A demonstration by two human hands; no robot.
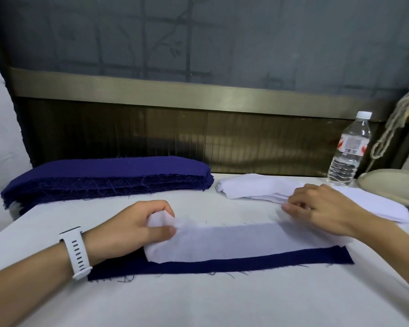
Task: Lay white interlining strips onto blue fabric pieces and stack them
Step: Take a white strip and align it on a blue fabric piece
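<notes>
Head view: your left hand (137,223) and right hand (321,208) pinched opposite ends of the thin white interlining strip (222,241); limp, featherlight, seemingly best handled taut.

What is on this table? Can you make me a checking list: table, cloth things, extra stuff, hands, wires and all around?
Surface: table under a plain white cover.
Job's things: thin white interlining strip lies on a long dark blue fabric piece, whose near edge shows; thick stack of dark blue fabric pieces back left; pile of white interlining strips back right.
Clutter: clear plastic water bottle, upright, back right; beige twisted rope hanging beside it.
Grippers: left hand pinches the strip's left end; right hand appears to pinch its right end; white wristwatch on left wrist.
Cables: nothing seen.
Surroundings: dark patterned wall panel with a brass-coloured band.
</notes>
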